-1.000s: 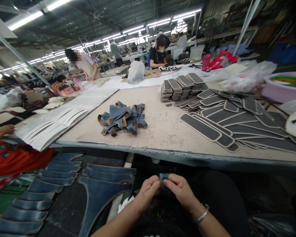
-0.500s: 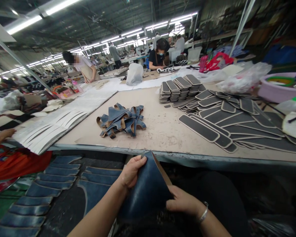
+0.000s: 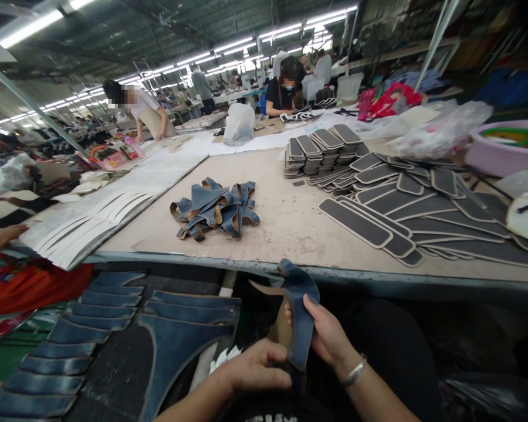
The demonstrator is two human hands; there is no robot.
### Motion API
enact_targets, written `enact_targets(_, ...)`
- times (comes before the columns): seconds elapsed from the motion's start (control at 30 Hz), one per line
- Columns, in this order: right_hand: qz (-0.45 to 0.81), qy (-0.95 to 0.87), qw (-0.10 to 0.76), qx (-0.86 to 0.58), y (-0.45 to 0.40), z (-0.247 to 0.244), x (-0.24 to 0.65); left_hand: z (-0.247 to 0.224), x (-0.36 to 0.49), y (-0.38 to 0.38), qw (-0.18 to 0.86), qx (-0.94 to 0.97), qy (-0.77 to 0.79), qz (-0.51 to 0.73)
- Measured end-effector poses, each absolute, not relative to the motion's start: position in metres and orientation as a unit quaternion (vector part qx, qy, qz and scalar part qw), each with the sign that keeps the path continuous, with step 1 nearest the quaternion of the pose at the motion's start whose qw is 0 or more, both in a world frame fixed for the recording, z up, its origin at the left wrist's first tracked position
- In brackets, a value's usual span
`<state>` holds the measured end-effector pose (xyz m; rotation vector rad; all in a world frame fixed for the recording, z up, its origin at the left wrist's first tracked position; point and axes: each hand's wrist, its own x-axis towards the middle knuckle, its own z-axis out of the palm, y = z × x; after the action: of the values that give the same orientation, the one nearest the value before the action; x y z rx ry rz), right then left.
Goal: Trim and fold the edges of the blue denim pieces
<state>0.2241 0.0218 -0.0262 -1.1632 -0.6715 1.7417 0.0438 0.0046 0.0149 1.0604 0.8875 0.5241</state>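
My right hand point(image 3: 330, 337) grips a curved blue leather piece point(image 3: 301, 316) in front of my lap, thumb on the blue face and fingers behind it. The piece stands roughly upright, its top bent over and a thin strip sticking out to the left. At its lower end, my left hand point(image 3: 261, 366) is closed with its fingertips at the edge; exactly how they pinch it is partly hidden. On the table ahead lies a loose pile of blue leather pieces point(image 3: 217, 205). To my left, larger blue leather panels point(image 3: 180, 331) overlap on a dark surface.
Dark, pale-edged pieces point(image 3: 361, 223) lie stacked and fanned on the table point(image 3: 273, 234) at right. White strips point(image 3: 92, 228) lie at left, near another person's hand point(image 3: 4, 237). A purple basin point(image 3: 497, 152) stands at far right. Other people work across the table.
The blue leather piece has turned from a broad folded face to a narrow upright one. My left hand has moved from its top down to its lower end; my right hand grips it higher.
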Motion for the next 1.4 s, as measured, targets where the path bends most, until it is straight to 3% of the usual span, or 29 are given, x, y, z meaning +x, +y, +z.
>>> enact_targets(0.07, 0.651, -0.411, 0.352, -0.533, 0.022, -0.039, 0.218, 0.020, 0.037, 0.004, 0.755, 0.526, 0.343, 0.190)
enact_targets(0.13, 0.596, -0.500, 0.272, -0.566, 0.021, -0.048, 0.215, 0.019, 0.034, 0.004, 0.755, 0.503, 0.356, 0.224)
enact_targets(0.3, 0.520, -0.571, 0.225, -0.594, 0.017, -0.047, 0.225, 0.001, 0.036, -0.001, 0.755, 0.403, 0.428, 0.290)
enact_targets(0.6, 0.506, -0.603, 0.401, -0.469, 0.013, -0.014, 0.232, -0.002, 0.047, 0.005, 0.736, 0.417, 0.413, 0.337)
enact_targets(1.0, 0.437, -0.660, 0.399, -0.463, 0.011, -0.007, 0.234, -0.005, 0.057, 0.010, 0.690, 0.472, 0.444, 0.322)
enact_targets(1.2, 0.527, -0.578, 0.402, -0.477, 0.011, -0.013, 0.233, -0.007, 0.065, 0.012, 0.603, 0.540, 0.481, 0.337)
enact_targets(1.4, 0.515, -0.571, 0.408, -0.493, 0.011, -0.015, 0.227, -0.017, 0.065, 0.011, 0.501, 0.645, 0.469, 0.336)
